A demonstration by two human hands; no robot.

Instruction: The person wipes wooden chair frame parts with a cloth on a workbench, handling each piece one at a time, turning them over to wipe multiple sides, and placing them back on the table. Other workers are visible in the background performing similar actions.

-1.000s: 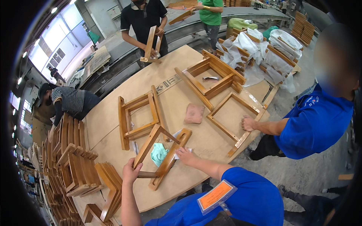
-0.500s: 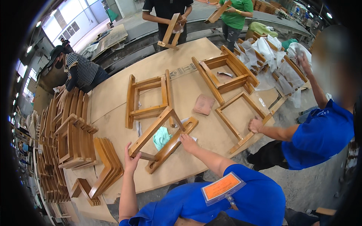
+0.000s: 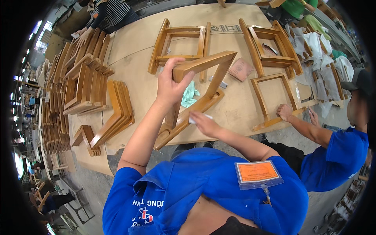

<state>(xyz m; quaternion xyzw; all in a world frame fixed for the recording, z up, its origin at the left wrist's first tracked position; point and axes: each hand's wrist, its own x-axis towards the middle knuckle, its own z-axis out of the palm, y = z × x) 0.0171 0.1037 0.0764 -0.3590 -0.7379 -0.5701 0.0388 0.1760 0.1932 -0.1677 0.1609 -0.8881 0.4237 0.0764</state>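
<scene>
A varnished brown wooden frame (image 3: pixel 207 64) with square-cut rails stands tilted at the table's near edge. My left hand (image 3: pixel 171 83) is wrapped round the raised left corner of its upper rail. The frame's long lower rail lies close to the tabletop, with a rounded slot at its far end. Against the near side of that rail, my right hand (image 3: pixel 206 124) presses a small folded white pad (image 3: pixel 200 116), whose material I cannot make out. A crumpled mint-green cloth (image 3: pixel 190 94) lies behind the frame, partly seen through its opening.
Two assembled wooden frames (image 3: pixel 181 30) (image 3: pixel 270 43) lie farther back beside a reddish-brown packet (image 3: pixel 241 69). Stacked wooden parts (image 3: pixel 84 88) and angled pieces (image 3: pixel 117 111) fill the left side. At right, a co-worker in blue (image 3: pixel 333 156) handles another frame (image 3: pixel 274 98); plastic-wrapped parts stand behind.
The view has tipped downward. My left hand has lifted its corner of the frame higher, and my right hand has come nearer along the lower rail. The right-hand co-worker's raised arm is now lowered.
</scene>
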